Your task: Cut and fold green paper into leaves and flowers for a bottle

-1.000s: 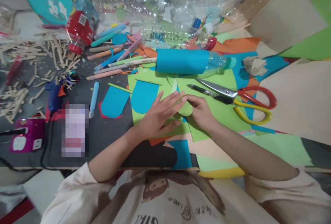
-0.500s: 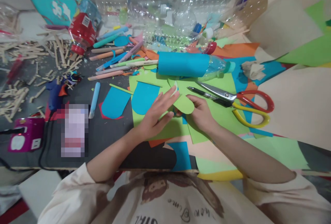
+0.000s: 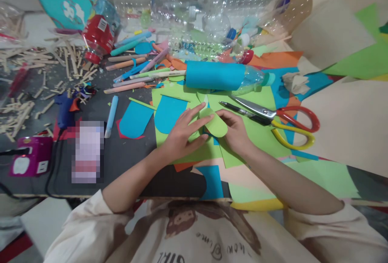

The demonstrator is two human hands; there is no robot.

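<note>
My right hand (image 3: pixel 235 131) pinches the right edge of a light green paper piece (image 3: pixel 217 124) with a rounded end. My left hand (image 3: pixel 184 133) lies at its left side with fingers stretched and apart, one fingertip resting on the paper's upper face. The left thumb points toward the paper's lower edge. Beneath both hands are larger green paper sheets (image 3: pixel 251 149). Left of the hands are two round-ended blue paper pieces, one on the green sheet (image 3: pixel 169 115) and one farther left (image 3: pixel 135 121). A blue-wrapped plastic bottle (image 3: pixel 215 75) lies just beyond my fingers.
Scissors (image 3: pixel 268 113) and a black pen (image 3: pixel 242 111) lie right of the hands. Felt pens (image 3: pixel 130 87), wooden sticks (image 3: pixel 22 117) and a glue gun (image 3: pixel 63 111) cover the left. Clear bottles (image 3: pixel 194 16) line the back. A phone (image 3: pixel 87 149) lies front left.
My left fingers have moved onto the green paper piece, which is slightly turned and lower. My right hand keeps its hold. The view has shifted a little.
</note>
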